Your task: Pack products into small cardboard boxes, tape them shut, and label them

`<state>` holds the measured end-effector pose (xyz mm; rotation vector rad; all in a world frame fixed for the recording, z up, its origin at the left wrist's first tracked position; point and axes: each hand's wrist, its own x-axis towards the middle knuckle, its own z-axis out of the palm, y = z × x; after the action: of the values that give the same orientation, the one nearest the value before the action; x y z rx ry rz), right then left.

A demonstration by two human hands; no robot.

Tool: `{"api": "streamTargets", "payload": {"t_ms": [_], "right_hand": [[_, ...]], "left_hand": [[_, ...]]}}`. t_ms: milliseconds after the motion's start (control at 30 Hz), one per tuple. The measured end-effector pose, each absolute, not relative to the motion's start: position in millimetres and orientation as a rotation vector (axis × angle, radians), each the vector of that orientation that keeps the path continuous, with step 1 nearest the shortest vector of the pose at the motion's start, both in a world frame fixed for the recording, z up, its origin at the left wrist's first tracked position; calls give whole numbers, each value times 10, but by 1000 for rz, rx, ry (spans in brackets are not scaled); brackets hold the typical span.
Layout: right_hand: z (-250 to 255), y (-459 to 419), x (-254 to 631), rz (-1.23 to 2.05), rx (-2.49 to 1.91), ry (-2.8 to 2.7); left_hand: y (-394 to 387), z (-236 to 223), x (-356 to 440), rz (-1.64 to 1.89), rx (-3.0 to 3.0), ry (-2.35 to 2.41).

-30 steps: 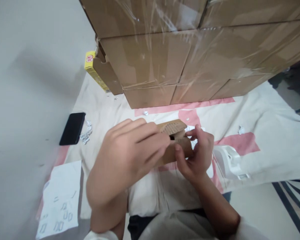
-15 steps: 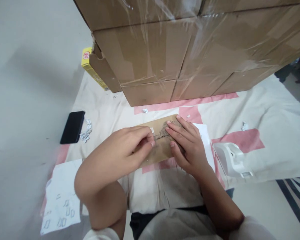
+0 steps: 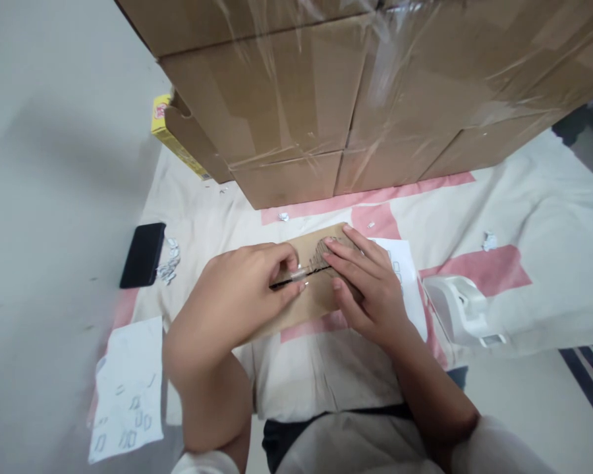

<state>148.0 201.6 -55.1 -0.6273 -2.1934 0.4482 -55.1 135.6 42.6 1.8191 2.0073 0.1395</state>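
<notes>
A flat brown cardboard piece (image 3: 321,293) lies before me, with a dark slit across it and a scribbled, ridged dark patch. Over the slit sits a short strip of clear tape (image 3: 300,272). My left hand (image 3: 247,283) is curled at the slit, thumb below and forefinger above, closed around the tape's end; a tiny white bit shows by the thumb tip. My right hand (image 3: 370,289) lies with fingers spread on the cardboard's right part, covering some of the dark patch. Under that end a white paper (image 3: 400,263) sticks out.
Stacked taped cardboard boxes (image 3: 296,99) rise in front. Left are a yellow box (image 3: 178,145), a black phone (image 3: 143,255), crumpled foil-like scraps (image 3: 169,262) and a sheet with drawn shapes (image 3: 128,388). A white tape dispenser (image 3: 462,306) stands at right on the pink-and-white cloth (image 3: 474,210).
My left thumb and forefinger have moved slightly apart and a little left. The slit between them now shows darker and wider. My right hand has stayed on the cardboard.
</notes>
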Motion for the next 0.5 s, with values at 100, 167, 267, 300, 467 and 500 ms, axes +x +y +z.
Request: {"api": "streamTargets", "payload": {"t_ms": [100,167,267,300,467,500], "right_hand": [[-562,2015,1489,470,-617,-2178],[-572,2011,1496,483,-615,-2172],[-588,2006,1499,499,-611,-2164],[-593,2005,1498,504,-607,-2157],[-612,2008,1495,527,-585,-2125],[-616,2008,1497,533,-581,-2121]], "left_hand": [[1348,421,-534,140,1830,2078],[1345,417,-538,152,1828,2097],[1347,415,-546,166,1840,2055],[1350,414,-546,173,1848,2040],[1373,392,-548,175,1840,2070],[1377,388,-552,169,1825,2081]]}}
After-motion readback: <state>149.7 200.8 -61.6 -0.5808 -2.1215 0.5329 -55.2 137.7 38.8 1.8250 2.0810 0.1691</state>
